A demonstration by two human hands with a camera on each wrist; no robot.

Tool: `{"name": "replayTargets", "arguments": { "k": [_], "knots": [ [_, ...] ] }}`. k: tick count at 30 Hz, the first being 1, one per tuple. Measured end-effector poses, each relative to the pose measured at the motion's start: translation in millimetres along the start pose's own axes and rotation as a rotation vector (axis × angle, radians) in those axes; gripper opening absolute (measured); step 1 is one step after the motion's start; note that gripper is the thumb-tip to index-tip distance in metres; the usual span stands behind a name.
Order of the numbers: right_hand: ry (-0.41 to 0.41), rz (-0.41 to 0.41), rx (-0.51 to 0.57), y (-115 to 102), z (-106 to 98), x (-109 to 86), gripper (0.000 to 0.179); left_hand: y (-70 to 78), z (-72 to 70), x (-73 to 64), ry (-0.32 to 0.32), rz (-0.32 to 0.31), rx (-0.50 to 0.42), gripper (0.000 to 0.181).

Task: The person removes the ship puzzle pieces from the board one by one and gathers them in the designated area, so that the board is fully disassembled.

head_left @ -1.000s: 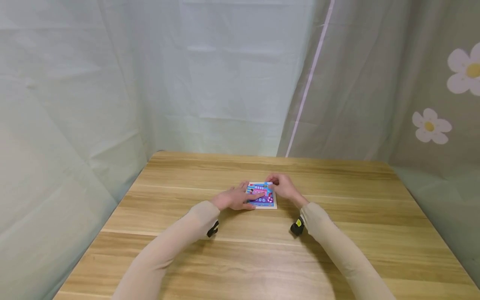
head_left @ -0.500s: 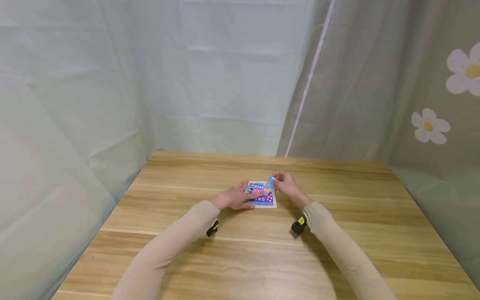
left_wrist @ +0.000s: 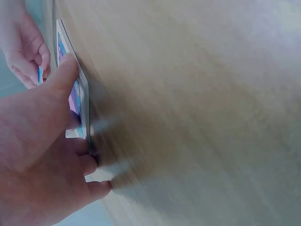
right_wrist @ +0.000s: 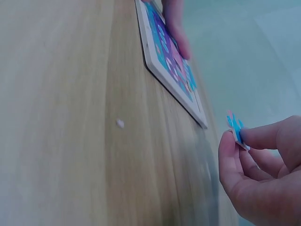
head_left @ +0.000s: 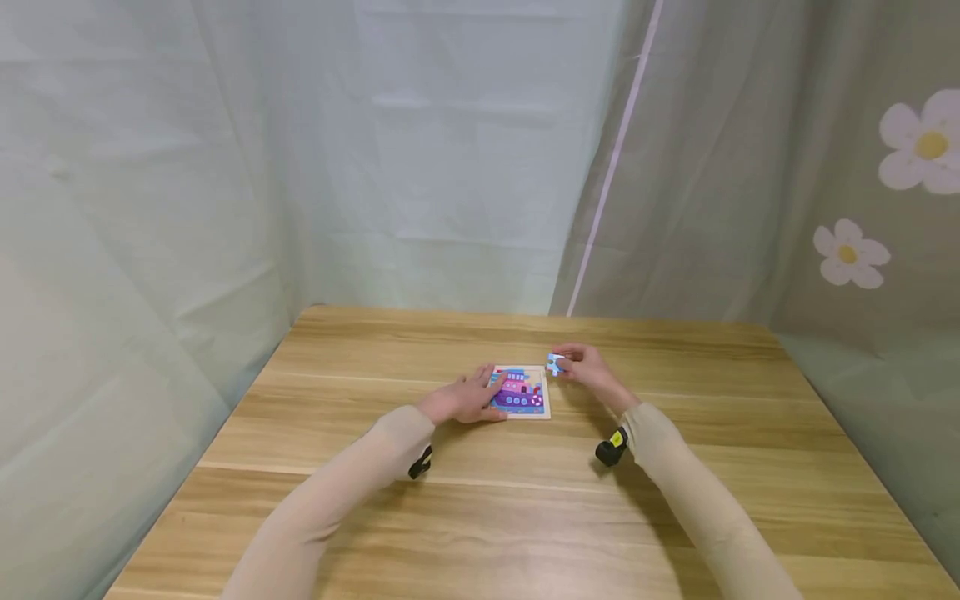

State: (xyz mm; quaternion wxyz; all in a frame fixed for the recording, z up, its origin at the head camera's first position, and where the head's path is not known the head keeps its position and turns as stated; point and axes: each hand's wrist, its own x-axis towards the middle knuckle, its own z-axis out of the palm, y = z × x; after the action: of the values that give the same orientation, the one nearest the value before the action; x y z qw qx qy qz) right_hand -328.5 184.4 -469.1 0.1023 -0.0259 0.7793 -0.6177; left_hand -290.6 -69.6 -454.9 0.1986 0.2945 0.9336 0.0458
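A square jigsaw puzzle with a purple and pink ship picture lies in a pale frame on the table. Across its left part rests my left hand, fingers spread, with the thumb on the near rim in the left wrist view. My right hand pinches a blue puzzle piece between thumb and fingertips, just beyond the puzzle's upper right corner. In the right wrist view the piece is tilted and held clear of the frame. Pale backing shows at the puzzle's top right corner.
The wooden table extends around the puzzle on all sides. A tiny whitish speck lies on it near the frame. Pale curtains hang behind and at the sides. Black wrist devices sit under the forearms.
My right hand has lifted the blue piece out of the puzzle's upper right corner and moved right with it. My left index finger has drawn back left from the middle of the picture.
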Motion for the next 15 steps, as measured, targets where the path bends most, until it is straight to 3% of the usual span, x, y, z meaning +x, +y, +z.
{"name": "replayTargets", "arguments": {
  "k": [15],
  "knots": [
    [0.041, 0.046, -0.001, 3.0, -16.1, -5.3, 0.034, -3.3, 3.8, 1.8, 0.023, 0.01, 0.003, 0.08]
  ]
}}
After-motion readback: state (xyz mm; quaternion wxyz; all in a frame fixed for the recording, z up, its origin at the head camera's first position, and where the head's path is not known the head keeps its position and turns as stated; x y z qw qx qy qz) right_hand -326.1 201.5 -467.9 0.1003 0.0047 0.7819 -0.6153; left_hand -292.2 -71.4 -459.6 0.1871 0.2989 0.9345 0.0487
